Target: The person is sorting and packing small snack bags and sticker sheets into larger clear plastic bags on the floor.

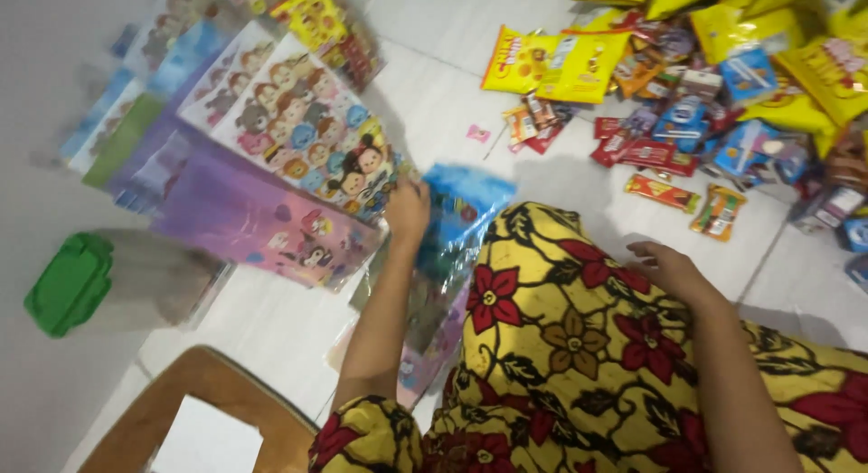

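My left hand (409, 211) is closed on the edge of a blue see-through printed bag (461, 206) that lies over my knee, next to a spread of cartoon-printed gift bags (298, 138) on the white tiled floor. Resting on my knee, which is covered in yellow cloth with red flowers (561, 328), my right hand (674, 269) has loosely curled fingers and holds nothing. A pile of small snack packets (687, 120) lies on the floor beyond my right hand.
Yellow snack bags (561, 66) are heaped at the top right. A clear container with a green lid (72, 283) stands at the left. A wooden stool edge (208, 383) is at the bottom left. Purple and pink bags (244, 220) overlap beside the container.
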